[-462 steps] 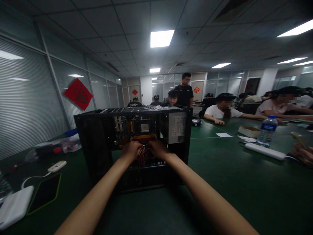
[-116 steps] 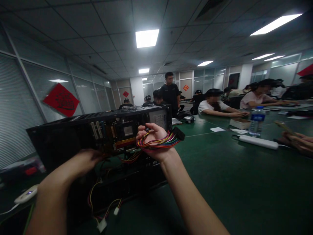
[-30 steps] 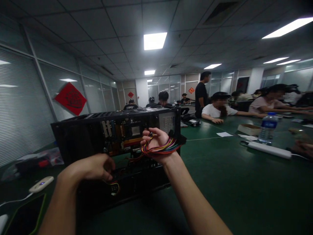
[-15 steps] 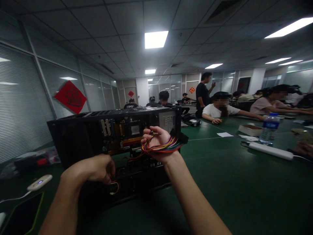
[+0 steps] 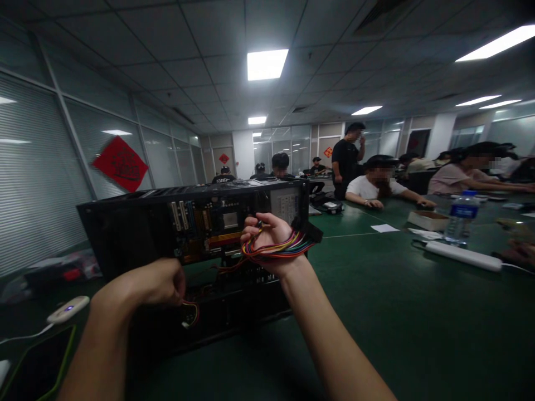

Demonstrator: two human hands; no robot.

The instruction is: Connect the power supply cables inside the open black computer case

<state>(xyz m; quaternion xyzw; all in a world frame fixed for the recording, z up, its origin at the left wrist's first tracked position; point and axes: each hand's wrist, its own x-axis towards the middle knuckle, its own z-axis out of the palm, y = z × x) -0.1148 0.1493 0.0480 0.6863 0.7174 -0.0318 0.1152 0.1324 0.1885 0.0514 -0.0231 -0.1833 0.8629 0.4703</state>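
An opened black computer case (image 5: 125,228) lies on its side on the green table, with the motherboard (image 5: 196,214) and the labelled power supply (image 5: 284,205) showing inside. My left hand (image 5: 165,281) is closed at the lower front of the case, pinching a thin cable (image 5: 195,313) whose small white connector dangles below. Around the bundle of coloured power cables (image 5: 276,248) my right hand (image 5: 267,236) has its fingers curled, palm up, in front of the power supply. The bundle drapes over that wrist. Its far connectors are dark and hard to make out.
On the right stand a water bottle (image 5: 461,218), a small open box (image 5: 428,219) and a white power strip (image 5: 463,256). At left lie a phone (image 5: 39,362) and a white device (image 5: 69,309) with a cord. Several people sit or stand beyond.
My left hand has shifted a little left, and the thin cable's dangling end has moved left with it. My right hand stays nearly still. A seated person at right has drawn one arm in.
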